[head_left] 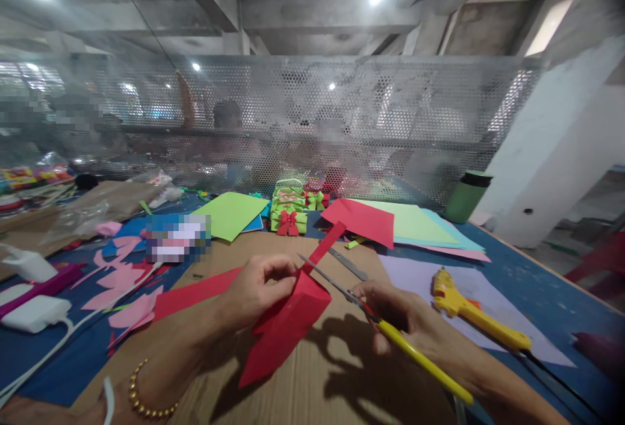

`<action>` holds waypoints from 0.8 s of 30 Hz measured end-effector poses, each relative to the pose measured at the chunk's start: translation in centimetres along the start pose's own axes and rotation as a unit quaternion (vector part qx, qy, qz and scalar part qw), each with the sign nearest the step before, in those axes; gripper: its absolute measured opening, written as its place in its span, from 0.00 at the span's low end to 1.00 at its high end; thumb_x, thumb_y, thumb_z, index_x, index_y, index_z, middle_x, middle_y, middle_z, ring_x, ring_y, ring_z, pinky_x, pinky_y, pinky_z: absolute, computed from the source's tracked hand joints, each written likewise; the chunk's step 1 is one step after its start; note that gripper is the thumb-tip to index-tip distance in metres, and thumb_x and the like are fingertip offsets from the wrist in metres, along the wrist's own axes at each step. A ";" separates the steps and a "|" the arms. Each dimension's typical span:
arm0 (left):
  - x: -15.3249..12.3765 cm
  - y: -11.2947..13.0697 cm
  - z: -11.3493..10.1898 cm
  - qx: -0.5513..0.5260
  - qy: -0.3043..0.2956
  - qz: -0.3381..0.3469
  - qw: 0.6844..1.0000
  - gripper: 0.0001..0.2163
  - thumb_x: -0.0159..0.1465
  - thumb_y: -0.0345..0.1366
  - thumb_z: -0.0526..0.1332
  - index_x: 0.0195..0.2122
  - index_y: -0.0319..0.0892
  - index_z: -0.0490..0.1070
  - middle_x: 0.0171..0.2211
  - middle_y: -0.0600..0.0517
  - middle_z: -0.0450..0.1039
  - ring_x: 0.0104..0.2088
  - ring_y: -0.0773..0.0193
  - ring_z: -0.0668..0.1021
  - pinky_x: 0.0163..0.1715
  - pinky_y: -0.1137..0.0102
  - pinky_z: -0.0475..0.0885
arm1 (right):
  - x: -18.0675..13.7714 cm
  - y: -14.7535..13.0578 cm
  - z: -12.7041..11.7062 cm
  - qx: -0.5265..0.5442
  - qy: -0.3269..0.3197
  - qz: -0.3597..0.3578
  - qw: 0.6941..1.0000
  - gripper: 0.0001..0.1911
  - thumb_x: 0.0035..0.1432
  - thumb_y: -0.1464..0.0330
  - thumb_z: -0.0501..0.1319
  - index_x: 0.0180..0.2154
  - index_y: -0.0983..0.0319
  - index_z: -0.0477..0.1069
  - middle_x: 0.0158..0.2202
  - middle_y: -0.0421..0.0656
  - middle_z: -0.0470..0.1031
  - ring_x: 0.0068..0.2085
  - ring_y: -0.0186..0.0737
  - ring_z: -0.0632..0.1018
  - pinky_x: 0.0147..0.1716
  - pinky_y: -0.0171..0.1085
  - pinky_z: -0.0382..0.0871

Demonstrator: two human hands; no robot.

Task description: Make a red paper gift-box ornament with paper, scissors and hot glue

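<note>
My left hand (261, 285) pinches a folded piece of red paper (295, 321) over the middle of the worktop. A narrow red strip (328, 246) sticks up from its top edge. In my right hand (413, 317) is a pair of scissors (422, 363) with yellow handles. The blades point up and left, parted, with one crossing the base of the strip. Whether they touch the paper I cannot tell. Behind my left wrist lies a longer red paper band (198, 291). A larger red sheet (364, 220) rests beyond the strip.
A yellow glue gun (481, 321) lies on lilac paper (400, 275) at right. Small green paper baskets with bows (288, 217) stand at the back. Pink paper pieces (117, 278) and white chargers (36, 308) crowd the left. A green bottle (466, 197) stands far right.
</note>
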State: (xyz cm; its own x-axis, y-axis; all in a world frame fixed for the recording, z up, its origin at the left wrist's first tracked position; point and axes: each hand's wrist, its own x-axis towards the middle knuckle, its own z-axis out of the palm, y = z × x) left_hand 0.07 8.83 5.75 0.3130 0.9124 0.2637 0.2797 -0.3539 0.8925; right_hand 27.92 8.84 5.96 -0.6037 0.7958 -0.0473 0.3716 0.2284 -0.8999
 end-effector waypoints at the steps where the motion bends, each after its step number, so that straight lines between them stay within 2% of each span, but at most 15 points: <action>1: 0.0 0.0 0.0 -0.001 0.000 0.003 1.000 0.10 0.63 0.39 0.59 0.30 0.39 0.73 0.28 0.52 0.71 0.30 0.65 0.70 0.30 0.70 0.62 | 0.1 0.1 0.0 0.000 -0.001 -0.004 1.000 0.16 0.52 0.59 0.70 0.37 0.58 0.68 0.29 0.34 0.56 0.31 0.34 0.58 0.28 0.34 0.50; 5: -0.1 0.1 0.0 -0.006 0.003 0.006 1.000 0.10 0.63 0.39 0.59 0.28 0.39 0.72 0.26 0.54 0.69 0.29 0.66 0.68 0.29 0.71 0.61 | 0.1 0.4 0.0 0.011 0.004 -0.008 1.000 0.17 0.51 0.59 0.71 0.38 0.58 0.69 0.29 0.34 0.56 0.30 0.33 0.58 0.28 0.34 0.51; 14: 0.0 0.3 0.1 -0.019 0.001 -0.002 1.000 0.10 0.63 0.39 0.60 0.29 0.39 0.72 0.26 0.53 0.69 0.28 0.67 0.67 0.28 0.71 0.60 | 0.0 0.2 0.2 0.026 0.009 -0.008 1.000 0.22 0.49 0.51 0.70 0.38 0.59 0.72 0.29 0.37 0.65 0.31 0.36 0.64 0.29 0.34 0.59; 24: -0.1 0.2 0.2 -0.058 -0.002 -0.027 0.998 0.11 0.61 0.42 0.63 0.29 0.39 0.73 0.27 0.52 0.72 0.29 0.66 0.70 0.29 0.71 0.63 | 0.0 0.3 0.0 0.040 -0.004 -0.013 0.999 0.18 0.52 0.55 0.69 0.38 0.59 0.70 0.30 0.36 0.60 0.31 0.34 0.61 0.29 0.34 0.55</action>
State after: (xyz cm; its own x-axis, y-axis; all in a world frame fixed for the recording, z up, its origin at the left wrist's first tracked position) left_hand 0.29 8.60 5.79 0.3031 0.9288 0.2132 0.1898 -0.2781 0.9416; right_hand 28.02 8.89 5.65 -0.6181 0.7857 -0.0274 0.2995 0.2030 -0.9322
